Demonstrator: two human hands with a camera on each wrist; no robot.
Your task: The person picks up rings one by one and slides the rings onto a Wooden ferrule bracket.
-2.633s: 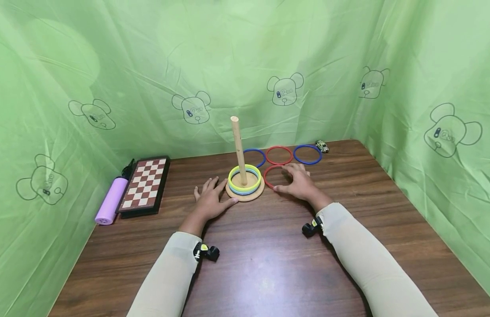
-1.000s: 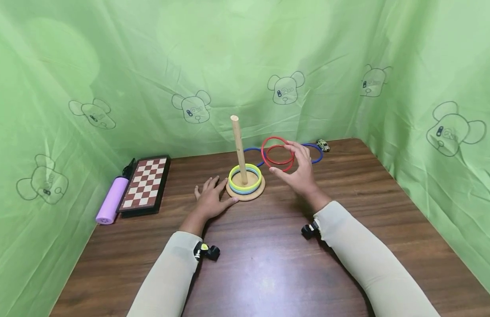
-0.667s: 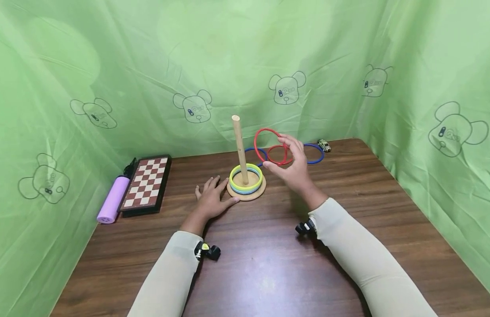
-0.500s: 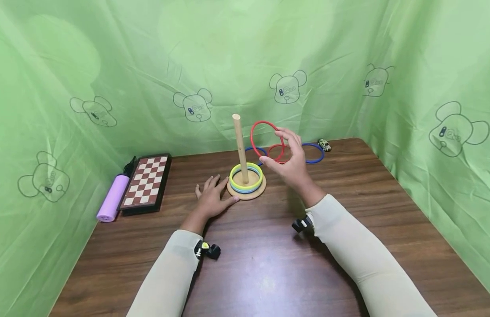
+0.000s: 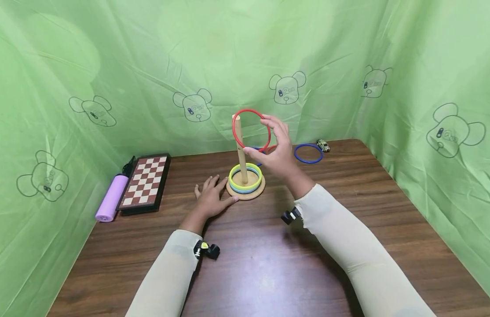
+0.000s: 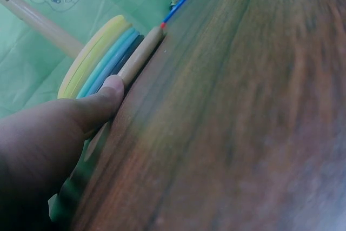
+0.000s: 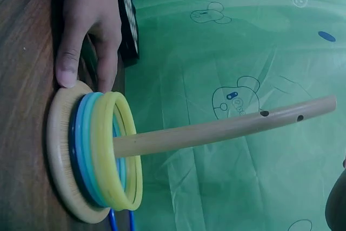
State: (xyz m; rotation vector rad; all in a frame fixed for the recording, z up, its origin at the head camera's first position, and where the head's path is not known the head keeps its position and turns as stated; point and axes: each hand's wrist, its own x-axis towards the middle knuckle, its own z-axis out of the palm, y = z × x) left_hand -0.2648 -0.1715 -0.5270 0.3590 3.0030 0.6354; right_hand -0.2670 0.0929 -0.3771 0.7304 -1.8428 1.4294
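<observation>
My right hand point(image 5: 278, 152) pinches a red ring point(image 5: 249, 110) between thumb and fingers. Raised off the table, the ring overlaps the upper part of a wooden peg point(image 5: 242, 156) in the head view. That peg rises from a round wooden base point(image 7: 62, 155). Stacked around its foot are a yellow ring point(image 7: 108, 155) on top and several blue ones point(image 7: 86, 155) below. My left hand point(image 5: 210, 200) rests on the table left of the base, fingers spread, its thumb point(image 6: 102, 98) touching the base edge. Only a sliver of the right hand shows in the right wrist view.
A blue ring point(image 5: 308, 162) lies at the back right beside a toy car point(image 5: 323, 145). Another blue ring and a red ring lie behind the peg, partly hidden. At left are a chessboard point(image 5: 146, 182) and a purple cylinder point(image 5: 112, 200). Green curtains point(image 5: 150, 53) surround the table.
My right hand has lifted the red ring off the table and carried it up and left to the peg's top. The left hand has stayed in place.
</observation>
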